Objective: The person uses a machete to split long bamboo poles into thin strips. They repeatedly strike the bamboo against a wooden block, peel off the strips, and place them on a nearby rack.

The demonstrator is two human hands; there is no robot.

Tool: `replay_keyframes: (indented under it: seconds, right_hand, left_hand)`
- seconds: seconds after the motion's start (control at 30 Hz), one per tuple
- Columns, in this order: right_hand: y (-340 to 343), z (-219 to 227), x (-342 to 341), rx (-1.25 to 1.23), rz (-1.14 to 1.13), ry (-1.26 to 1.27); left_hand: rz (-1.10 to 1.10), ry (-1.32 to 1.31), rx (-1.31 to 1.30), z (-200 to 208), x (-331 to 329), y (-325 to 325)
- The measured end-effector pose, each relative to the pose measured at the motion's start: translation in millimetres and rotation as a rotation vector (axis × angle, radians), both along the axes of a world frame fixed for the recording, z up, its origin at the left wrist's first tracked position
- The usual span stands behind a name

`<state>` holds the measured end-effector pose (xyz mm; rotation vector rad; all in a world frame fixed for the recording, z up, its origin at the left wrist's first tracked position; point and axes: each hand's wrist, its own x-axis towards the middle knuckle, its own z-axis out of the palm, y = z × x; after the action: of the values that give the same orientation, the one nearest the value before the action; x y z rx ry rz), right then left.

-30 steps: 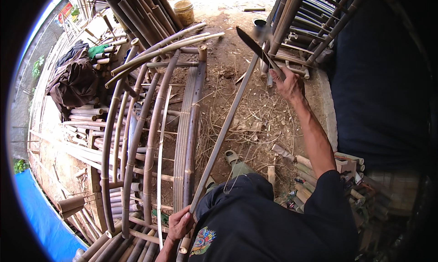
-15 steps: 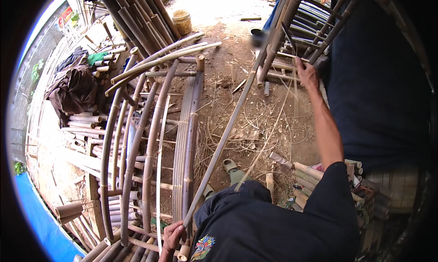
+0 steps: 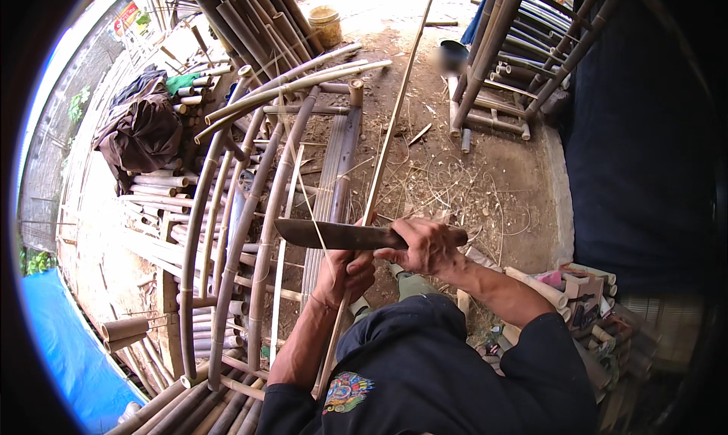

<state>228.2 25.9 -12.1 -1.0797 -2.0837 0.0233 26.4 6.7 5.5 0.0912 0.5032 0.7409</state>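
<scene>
A long, thin bamboo strip (image 3: 391, 136) slants from the top of the view down past my waist. My left hand (image 3: 341, 277) is closed around it in front of my body. In my right hand (image 3: 426, 245) is a machete (image 3: 322, 234), gripped by its handle. Its broad dark blade points left and lies across the strip, just above my left fingers. The exact contact between edge and strip is hidden by the blade. A thin, pale sliver (image 3: 305, 192) hangs beside the blade on the left.
To my left stands a bamboo frame (image 3: 250, 200) with curved poles and flat slats. Cut bamboo pieces (image 3: 155, 196) and a brown cloth (image 3: 144, 136) lie beyond it. A yellow bucket (image 3: 324, 27) stands far off, a bamboo rack (image 3: 523, 64) far right. Shavings (image 3: 447, 185) litter the ground.
My right hand has come back from far right with the machete to my left hand. My left hand has moved up and right from near the strip's lower end.
</scene>
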Motion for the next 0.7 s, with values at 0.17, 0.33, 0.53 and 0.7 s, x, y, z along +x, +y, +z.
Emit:
replay_keyframes:
  seconds: [0.17, 0.33, 0.53, 0.7]
  right_hand:
    - [40.4, -1.9, 47.9, -0.467, -0.247, -0.071]
    - [60.1, -1.3, 87.1, -0.331, -0.325, -0.112]
    - [98.0, 2.0, 159.7, -0.293, -0.492, -0.129]
    - [123.0, 23.1, 249.2, -0.521, -0.875, 0.146]
  left_hand:
    - [-0.071, 0.074, 0.206, 6.4, -3.8, -29.4]
    - [-0.071, 0.113, 0.152, 7.4, -19.1, -63.5]
    - [-0.150, 0.187, 0.091, 2.4, -73.8, -140.3]
    - [-0.239, 0.244, 0.037, -10.9, -124.9, -184.7]
